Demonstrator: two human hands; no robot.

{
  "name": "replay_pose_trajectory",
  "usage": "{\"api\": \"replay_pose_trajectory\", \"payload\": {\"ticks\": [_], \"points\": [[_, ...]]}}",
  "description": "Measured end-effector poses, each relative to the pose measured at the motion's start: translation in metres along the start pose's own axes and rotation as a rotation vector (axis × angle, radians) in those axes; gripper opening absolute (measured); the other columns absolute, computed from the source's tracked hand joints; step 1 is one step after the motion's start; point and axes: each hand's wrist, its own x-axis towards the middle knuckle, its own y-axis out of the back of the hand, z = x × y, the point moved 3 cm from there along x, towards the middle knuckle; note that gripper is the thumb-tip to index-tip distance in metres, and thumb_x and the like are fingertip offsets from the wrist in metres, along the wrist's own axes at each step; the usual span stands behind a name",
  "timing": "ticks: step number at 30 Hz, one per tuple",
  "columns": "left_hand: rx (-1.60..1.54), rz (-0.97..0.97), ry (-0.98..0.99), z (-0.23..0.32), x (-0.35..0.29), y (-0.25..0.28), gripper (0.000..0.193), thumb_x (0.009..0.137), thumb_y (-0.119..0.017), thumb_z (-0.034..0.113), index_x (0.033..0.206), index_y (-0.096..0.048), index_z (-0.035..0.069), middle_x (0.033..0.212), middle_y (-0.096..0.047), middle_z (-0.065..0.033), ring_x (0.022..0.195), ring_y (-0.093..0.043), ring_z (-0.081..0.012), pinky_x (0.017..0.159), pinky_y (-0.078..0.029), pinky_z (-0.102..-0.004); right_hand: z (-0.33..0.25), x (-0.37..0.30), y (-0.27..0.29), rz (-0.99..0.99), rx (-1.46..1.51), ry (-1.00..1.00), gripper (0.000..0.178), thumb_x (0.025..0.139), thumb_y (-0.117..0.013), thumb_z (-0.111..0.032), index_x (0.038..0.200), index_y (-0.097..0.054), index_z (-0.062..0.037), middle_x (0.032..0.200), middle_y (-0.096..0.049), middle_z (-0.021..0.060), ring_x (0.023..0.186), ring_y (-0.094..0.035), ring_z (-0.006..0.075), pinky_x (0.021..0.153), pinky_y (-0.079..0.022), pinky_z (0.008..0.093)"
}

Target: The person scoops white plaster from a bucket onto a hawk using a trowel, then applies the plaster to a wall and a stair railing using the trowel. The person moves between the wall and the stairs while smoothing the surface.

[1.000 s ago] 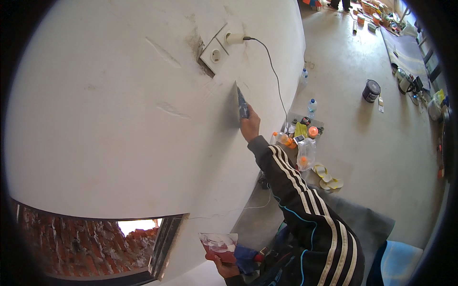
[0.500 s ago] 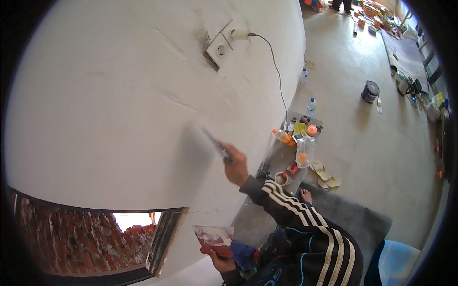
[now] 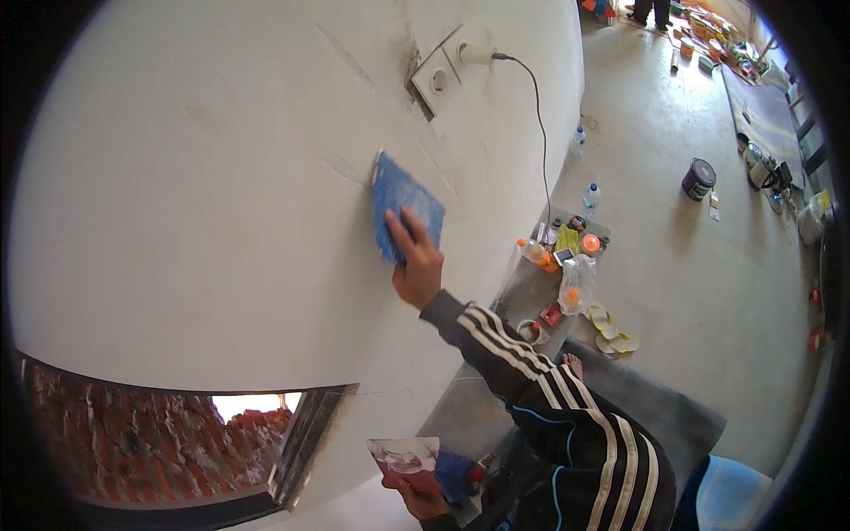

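Note:
My right hand [image 3: 418, 265] grips a blue putty spreader [image 3: 407, 202], its broad blade lying against the white wall [image 3: 221, 221] below the socket. Two fingers stretch over the back of the blade. Down by the window opening, my left hand [image 3: 423, 501] is closed on a dark red putty spreader [image 3: 413, 469], whose blade carries white putty. Smears and faint scrape marks show on the plaster just above the blue blade. Higher up, a square wall socket [image 3: 437, 82] has grey, rough plaster along its edge.
A plugged-in charger [image 3: 476, 54] trails a black cable [image 3: 538, 115] down the wall. Bottles, a plastic bag [image 3: 577, 281] and yellow flip-flops [image 3: 611, 331] lie on the floor. A dark paint bucket [image 3: 699, 179] stands farther off. Brickwork [image 3: 150, 442] shows through the window frame at lower left.
The blue spreader has turned from edge-on to flat against the wall, and my right hand has shifted slightly left and up. My left hand, still holding the red spreader, sits a little lower.

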Motion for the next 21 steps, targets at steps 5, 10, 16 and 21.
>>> {"api": "replay_pose_trajectory", "payload": {"ticks": [5, 10, 16, 21], "points": [[0.024, -0.001, -0.05, -0.008, 0.01, -0.032, 0.049, 0.095, -0.047, 0.034, 0.136, -0.038, 0.009, 0.118, -0.054, -0.0098, 0.095, -0.058, -0.0218, 0.078, -0.05, -0.0338, -0.011, -0.045, 0.027, -0.334, 0.177, 0.053, 0.072, 0.062, -0.048, 0.016, 0.128, -0.052, -0.0139, 0.127, -0.05, 0.0196, 0.113, -0.053, 0.0359, 0.09, -0.048, 0.0422], [0.108, -0.112, -0.08, -0.012, 0.017, -0.049, 0.056, 0.094, -0.049, 0.034, 0.141, -0.029, 0.01, 0.119, -0.054, -0.0117, 0.085, -0.057, -0.0191, 0.067, -0.048, -0.0333, 0.032, 0.046, 0.093, -0.309, 0.108, 0.314, 0.061, 0.065, -0.044, 0.02, 0.118, -0.059, -0.0061, 0.116, -0.059, 0.0182, 0.105, -0.059, 0.0348, 0.09, -0.05, 0.0402], [0.219, -0.059, -0.055, -0.017, 0.013, -0.028, 0.058, 0.094, -0.048, 0.035, 0.141, -0.029, 0.007, 0.131, -0.048, -0.011, 0.113, -0.052, -0.0256, 0.09, -0.047, -0.0393, 0.033, 0.139, 0.064, -0.217, -0.085, 0.597, 0.065, 0.063, -0.053, 0.017, 0.119, -0.059, -0.0148, 0.12, -0.056, 0.0123, 0.111, -0.056, 0.0315, 0.088, -0.051, 0.039], [0.134, -0.055, -0.016, -0.025, 0.002, -0.024, 0.055, 0.094, -0.048, 0.034, 0.139, -0.032, 0.007, 0.134, -0.044, -0.0118, 0.12, -0.045, -0.0292, 0.098, -0.04, -0.0433, 0.052, 0.082, 0.052, -0.314, -0.03, 0.484, 0.072, 0.057, -0.054, 0.017, 0.12, -0.058, -0.0161, 0.122, -0.054, 0.0112, 0.113, -0.054, 0.0313, 0.088, -0.051, 0.0401]]}}
